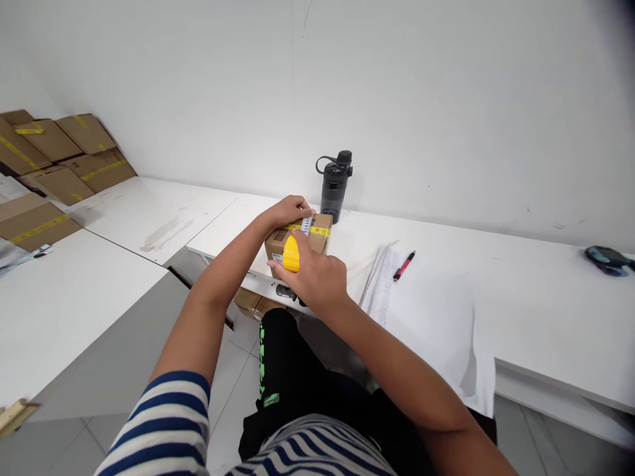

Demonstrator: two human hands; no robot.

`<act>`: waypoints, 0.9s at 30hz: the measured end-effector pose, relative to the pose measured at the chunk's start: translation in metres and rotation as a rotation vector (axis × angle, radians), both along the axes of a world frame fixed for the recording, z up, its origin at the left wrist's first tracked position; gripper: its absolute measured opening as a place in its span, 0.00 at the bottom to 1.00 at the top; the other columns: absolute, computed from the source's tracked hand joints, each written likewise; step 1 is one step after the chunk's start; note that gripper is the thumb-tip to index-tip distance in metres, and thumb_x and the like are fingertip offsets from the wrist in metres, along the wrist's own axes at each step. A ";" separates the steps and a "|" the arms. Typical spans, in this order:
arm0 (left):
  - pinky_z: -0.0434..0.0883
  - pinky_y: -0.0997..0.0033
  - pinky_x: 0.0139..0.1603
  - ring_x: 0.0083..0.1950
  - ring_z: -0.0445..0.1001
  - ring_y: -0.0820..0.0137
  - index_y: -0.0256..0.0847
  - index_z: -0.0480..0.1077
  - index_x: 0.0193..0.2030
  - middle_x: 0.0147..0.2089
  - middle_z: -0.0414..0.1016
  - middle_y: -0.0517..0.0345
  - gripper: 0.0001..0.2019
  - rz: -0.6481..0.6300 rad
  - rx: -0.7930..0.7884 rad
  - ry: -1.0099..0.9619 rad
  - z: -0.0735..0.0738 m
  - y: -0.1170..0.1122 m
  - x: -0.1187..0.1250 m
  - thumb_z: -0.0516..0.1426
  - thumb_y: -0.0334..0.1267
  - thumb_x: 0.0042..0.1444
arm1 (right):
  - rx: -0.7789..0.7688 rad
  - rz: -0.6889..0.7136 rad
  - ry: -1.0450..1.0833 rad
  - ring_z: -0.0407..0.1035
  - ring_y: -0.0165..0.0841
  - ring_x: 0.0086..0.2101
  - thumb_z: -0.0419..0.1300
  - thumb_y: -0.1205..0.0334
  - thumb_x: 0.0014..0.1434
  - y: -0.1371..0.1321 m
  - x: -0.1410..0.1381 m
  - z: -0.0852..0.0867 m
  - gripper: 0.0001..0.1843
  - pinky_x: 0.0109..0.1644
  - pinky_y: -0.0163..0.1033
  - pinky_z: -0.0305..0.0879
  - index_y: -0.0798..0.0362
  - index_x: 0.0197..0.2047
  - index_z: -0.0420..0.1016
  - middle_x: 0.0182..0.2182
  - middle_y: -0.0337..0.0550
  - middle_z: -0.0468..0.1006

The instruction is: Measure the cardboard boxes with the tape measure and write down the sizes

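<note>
One small cardboard box (281, 236) sits near the front edge of a white table (536, 277), a yellow strip of tape across its top and a barcode printed beside the strip. From where I stand, both of the person's hands are at work on it. The right hand (320, 271) has closed fingers round a yellow tape measure (291, 254) at the box's near side; grip firm. Its numbered blade (306, 225) runs out over the box top toward twelve o'clock. The left hand (292, 209) is at the far end of the blade, fingertips bent down; whether they pinch the blade or press it flat, I cannot tell.

Surroundings, taken from the box: at one o'clock, just behind it, a dark bottle (335, 188) stands upright near the wall (446, 119). Between three and four o'clock lies a red and black pen (404, 266), upon white paper (431, 304) that droops over the table edge. At three o'clock, well apart, rests a dark object (608, 260), blurred. Between nine and ten o'clock, several taped cartons (64, 158) are piled at the far left. Toward seven o'clock, more brown boxes (255, 304) show below the table.
</note>
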State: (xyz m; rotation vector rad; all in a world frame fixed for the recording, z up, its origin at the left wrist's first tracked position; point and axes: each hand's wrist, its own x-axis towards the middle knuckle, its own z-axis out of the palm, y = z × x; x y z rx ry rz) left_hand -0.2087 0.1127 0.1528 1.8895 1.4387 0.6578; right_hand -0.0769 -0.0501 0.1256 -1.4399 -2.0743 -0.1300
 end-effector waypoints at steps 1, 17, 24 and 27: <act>0.66 0.72 0.31 0.32 0.71 0.71 0.38 0.71 0.36 0.33 0.76 0.57 0.15 0.018 0.033 0.024 -0.001 -0.002 0.000 0.62 0.49 0.51 | -0.021 -0.012 0.012 0.71 0.40 0.23 0.51 0.31 0.58 0.000 -0.002 0.001 0.44 0.28 0.38 0.56 0.56 0.65 0.61 0.22 0.46 0.76; 0.66 0.72 0.35 0.32 0.69 0.75 0.37 0.70 0.31 0.32 0.74 0.58 0.16 0.057 0.193 -0.290 0.010 -0.025 -0.001 0.65 0.48 0.48 | 0.115 -0.062 0.048 0.73 0.37 0.27 0.51 0.43 0.63 0.015 0.013 -0.008 0.33 0.30 0.36 0.58 0.56 0.64 0.61 0.29 0.46 0.80; 0.70 0.66 0.47 0.47 0.75 0.65 0.38 0.73 0.43 0.46 0.77 0.49 0.25 -0.058 0.292 -0.236 0.025 -0.080 0.008 0.52 0.60 0.59 | 0.147 0.037 0.223 0.75 0.41 0.38 0.48 0.46 0.66 0.026 0.061 0.006 0.31 0.40 0.41 0.67 0.51 0.67 0.58 0.48 0.52 0.78; 0.62 0.57 0.63 0.66 0.62 0.53 0.42 0.66 0.62 0.66 0.64 0.45 0.36 -0.128 0.278 0.029 0.015 -0.092 -0.007 0.54 0.64 0.54 | -0.013 0.102 0.414 0.75 0.41 0.38 0.52 0.44 0.63 0.033 0.079 0.011 0.34 0.41 0.46 0.71 0.45 0.69 0.53 0.58 0.52 0.72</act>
